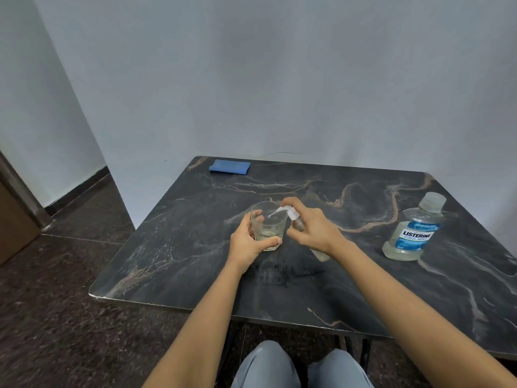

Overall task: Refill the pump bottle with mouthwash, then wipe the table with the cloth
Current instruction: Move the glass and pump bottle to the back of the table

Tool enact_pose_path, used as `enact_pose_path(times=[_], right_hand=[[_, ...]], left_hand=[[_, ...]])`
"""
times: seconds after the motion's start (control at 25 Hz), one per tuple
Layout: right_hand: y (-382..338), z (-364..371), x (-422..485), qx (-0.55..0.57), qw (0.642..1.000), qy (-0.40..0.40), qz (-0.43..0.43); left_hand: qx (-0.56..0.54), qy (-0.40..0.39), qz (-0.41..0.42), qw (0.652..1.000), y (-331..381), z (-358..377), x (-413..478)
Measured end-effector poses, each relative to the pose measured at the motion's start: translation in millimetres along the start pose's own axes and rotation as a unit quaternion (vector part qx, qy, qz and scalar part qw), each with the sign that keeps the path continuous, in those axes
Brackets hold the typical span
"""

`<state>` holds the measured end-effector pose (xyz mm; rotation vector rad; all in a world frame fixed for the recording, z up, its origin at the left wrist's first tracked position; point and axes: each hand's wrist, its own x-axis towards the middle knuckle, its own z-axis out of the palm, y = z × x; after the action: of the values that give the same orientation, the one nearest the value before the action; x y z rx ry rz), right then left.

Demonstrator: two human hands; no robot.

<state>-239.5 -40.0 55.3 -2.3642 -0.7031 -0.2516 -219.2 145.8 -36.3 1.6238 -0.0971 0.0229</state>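
Dark marbled table point(363, 289) fills your view, the blue-labelled clear mouthwash bottle point(414, 233) standing capped at your right and the folded blue cloth point(230, 167) at its far left corner. You seem to be test-pumping into the clear drinking glass point(272, 228); next, set both down and fetch the cloth. Your left hand point(249, 242) curls round that glass. Your right hand point(316, 231) grips the small clear pump bottle point(293, 215), forefinger on its white head.
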Motion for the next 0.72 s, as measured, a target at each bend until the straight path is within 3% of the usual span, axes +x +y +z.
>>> enact_pose_path(times=[0.72], right_hand=[[4.3, 3.5, 5.3, 0.028, 1.000, 0.001, 0.006]], left_hand=[[-0.015, -0.004, 0.006, 1.000, -1.4, -0.7, 0.9]])
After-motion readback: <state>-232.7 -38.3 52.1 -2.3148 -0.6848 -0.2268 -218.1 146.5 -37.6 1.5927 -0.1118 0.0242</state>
